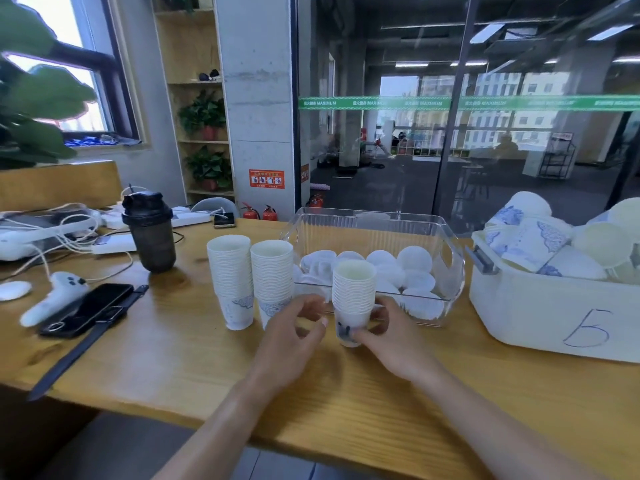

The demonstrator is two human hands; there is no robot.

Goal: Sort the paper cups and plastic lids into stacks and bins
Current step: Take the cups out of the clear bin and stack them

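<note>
A third paper-cup stack point(353, 299) is gripped at its base by the right hand point(388, 336), just before the clear lid bin point(450, 237); the left hand point(294, 327), fingers curled, appears to pinch a clear lid point(308, 294), probably destined for that bin.

Single head view, looking forward and down, close over wooden table point(346, 403).

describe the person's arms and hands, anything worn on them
Both forearms are bare as far as the frame shows: no sleeves, watch, bracelets or gloves. The left hand and right hand show no rings. Fingernails are short and unpainted.
</note>
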